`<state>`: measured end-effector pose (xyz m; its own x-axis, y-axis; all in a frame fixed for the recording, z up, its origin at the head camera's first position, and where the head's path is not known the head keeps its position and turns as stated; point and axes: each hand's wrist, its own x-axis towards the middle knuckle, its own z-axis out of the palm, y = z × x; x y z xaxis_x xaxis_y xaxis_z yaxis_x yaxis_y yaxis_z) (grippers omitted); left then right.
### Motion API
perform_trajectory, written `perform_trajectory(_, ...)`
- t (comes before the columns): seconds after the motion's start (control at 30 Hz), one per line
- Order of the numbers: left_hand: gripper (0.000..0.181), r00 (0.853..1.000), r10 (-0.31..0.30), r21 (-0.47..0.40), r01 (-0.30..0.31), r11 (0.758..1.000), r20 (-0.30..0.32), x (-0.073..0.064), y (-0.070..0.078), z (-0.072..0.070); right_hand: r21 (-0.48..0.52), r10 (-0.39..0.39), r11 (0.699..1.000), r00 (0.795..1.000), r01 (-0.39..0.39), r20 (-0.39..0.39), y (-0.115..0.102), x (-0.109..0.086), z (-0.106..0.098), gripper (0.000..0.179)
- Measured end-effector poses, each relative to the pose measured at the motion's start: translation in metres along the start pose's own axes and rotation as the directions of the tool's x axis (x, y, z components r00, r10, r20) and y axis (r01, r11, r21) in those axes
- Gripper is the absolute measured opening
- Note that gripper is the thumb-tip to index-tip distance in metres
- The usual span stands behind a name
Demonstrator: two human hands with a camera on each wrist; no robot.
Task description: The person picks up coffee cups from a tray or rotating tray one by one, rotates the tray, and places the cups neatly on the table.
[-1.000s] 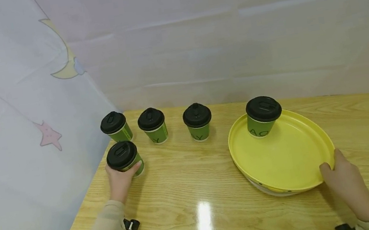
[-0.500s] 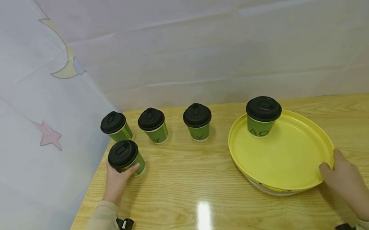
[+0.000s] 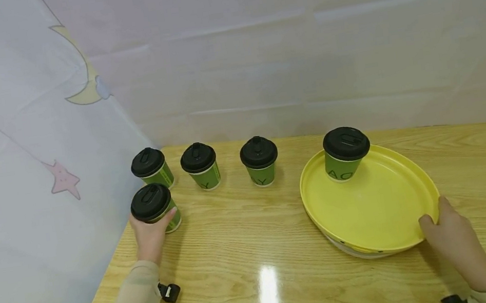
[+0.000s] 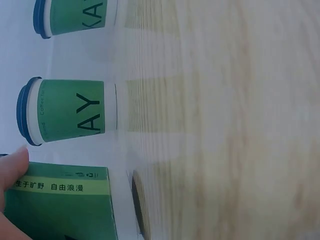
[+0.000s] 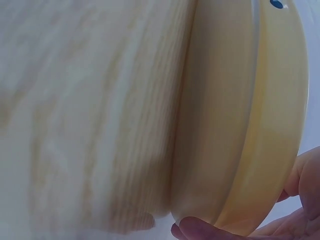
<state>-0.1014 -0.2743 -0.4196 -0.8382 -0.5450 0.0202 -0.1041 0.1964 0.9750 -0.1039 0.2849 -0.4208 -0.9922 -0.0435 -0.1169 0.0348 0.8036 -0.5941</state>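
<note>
My left hand point(image 3: 149, 241) grips a green paper coffee cup point(image 3: 172, 220) with a black lid, near the left edge of the table. In the left wrist view, my thumb lies along the upper side of this cup point(image 4: 65, 202), which shows a pale green band with printed characters. At the right, my right hand point(image 3: 455, 241) holds the rim of a round yellow tray point(image 3: 374, 221), thumb on top and fingers underneath. Another lidded cup point(image 3: 342, 166) stands upright on the tray's far left part. The right wrist view shows the yellow tray's side point(image 5: 275, 115) with my fingertips below it.
Three more lidded green cups stand along the back: a left one point(image 3: 160, 176), a middle one point(image 3: 207, 177) and a right one point(image 3: 262, 173). A pale round base point(image 3: 355, 251) lies beneath the tray. Patterned cloth point(image 3: 18, 178) borders the wooden table point(image 3: 237, 240) on the left.
My left hand has shifted slightly left with the gripped cup, now closer to the cup behind it. My right hand and the tray hold still.
</note>
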Motion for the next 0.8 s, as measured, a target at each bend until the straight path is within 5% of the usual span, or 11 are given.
perform_trajectory(0.47,0.106,0.999,-0.031,-0.01,0.031,0.999,-0.013,0.0,0.002,0.008,-0.024,0.009,1.0,1.0,-0.01,-0.025,0.001,0.003,0.001,0.066)
perform_trajectory(0.8,0.107,0.991,0.008,0.007,-0.007,1.0,-0.133,-0.001,0.002,0.016,-0.019,-0.01,1.0,0.999,0.01,-0.037,0.002,0.001,0.002,0.066)
